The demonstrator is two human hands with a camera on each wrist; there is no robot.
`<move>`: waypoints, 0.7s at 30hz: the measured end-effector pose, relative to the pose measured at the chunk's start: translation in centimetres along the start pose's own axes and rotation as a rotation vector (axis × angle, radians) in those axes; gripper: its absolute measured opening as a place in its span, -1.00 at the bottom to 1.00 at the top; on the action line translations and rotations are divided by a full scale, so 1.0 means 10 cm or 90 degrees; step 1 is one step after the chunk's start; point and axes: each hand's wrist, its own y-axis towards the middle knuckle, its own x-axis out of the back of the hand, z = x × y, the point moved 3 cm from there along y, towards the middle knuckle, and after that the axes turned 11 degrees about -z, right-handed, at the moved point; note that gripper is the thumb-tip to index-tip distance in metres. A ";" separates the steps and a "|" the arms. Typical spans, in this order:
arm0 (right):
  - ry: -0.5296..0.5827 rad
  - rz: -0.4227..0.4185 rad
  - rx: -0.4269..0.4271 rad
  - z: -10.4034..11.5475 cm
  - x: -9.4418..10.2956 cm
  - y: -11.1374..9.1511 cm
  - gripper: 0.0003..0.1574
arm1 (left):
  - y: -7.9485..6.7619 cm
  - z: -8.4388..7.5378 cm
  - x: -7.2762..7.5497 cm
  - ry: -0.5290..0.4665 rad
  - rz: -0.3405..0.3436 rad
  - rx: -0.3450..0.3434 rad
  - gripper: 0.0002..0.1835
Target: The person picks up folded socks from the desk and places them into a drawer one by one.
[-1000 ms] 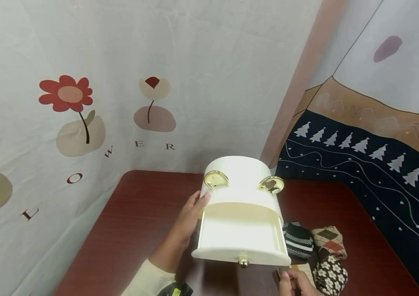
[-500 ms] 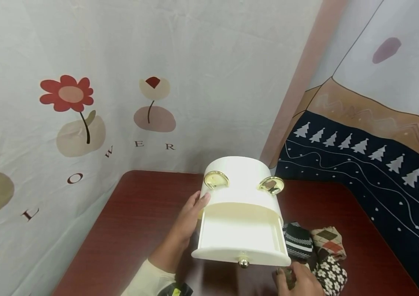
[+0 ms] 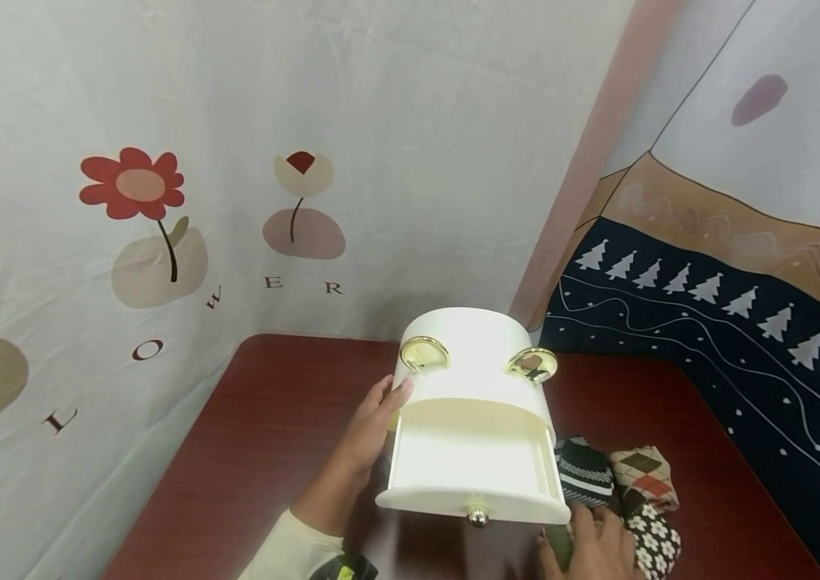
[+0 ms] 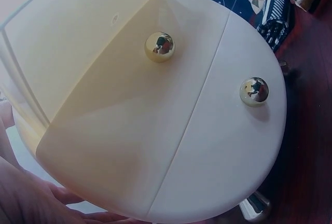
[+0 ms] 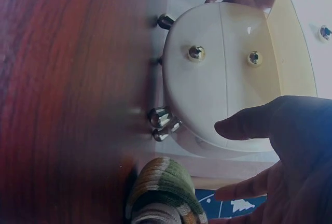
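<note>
Fingers: the left hand (image 3: 369, 425) lies along the cabinet's side with fingers extended, steadying it; the right hand (image 5: 290, 146) is spread, thumb and fingers well apart near the green roll, with no pinch visible. Whether a fingertip touches the roll, I cannot tell.
Worktop (image 3: 272, 395): dark red and glossy, so a nudged roll might slide; its near edge is cut off.
White cabinet (image 3: 464, 342): stands at the middle of the worktop. It could shift or tip forward if the left hand eases off while something presses on the drawer; its back is hidden.
Drawer (image 3: 471, 459): pulled out toward the person. Its right front corner hangs near the right hand, so a careless lift might knock it.
Patterned rolls: striped (image 3: 584, 475), checked (image 3: 643, 477) and flowered (image 3: 655, 541), bunched right of the cabinet. A hasty reach could scatter them; the right hand partly covers the flowered one.
Green roll (image 5: 163, 182): on the worktop, just beside the cabinet's front right. A loose grip might unroll it; the head view shows only a sliver.
Knobs (image 5: 196, 53): two on the front; only one shows from above.
</note>
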 end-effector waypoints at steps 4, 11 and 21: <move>0.001 -0.031 0.018 -0.03 -0.03 -0.02 -0.05 | 0.00 0.00 0.00 -0.002 0.001 0.002 -0.06; -0.026 -0.013 -0.009 -0.08 -0.06 0.03 0.07 | -0.01 0.01 -0.01 -0.005 0.005 0.005 -0.05; -0.023 0.026 -0.018 -0.17 -0.10 0.08 -0.18 | -0.02 0.01 0.00 0.003 -0.003 0.004 -0.05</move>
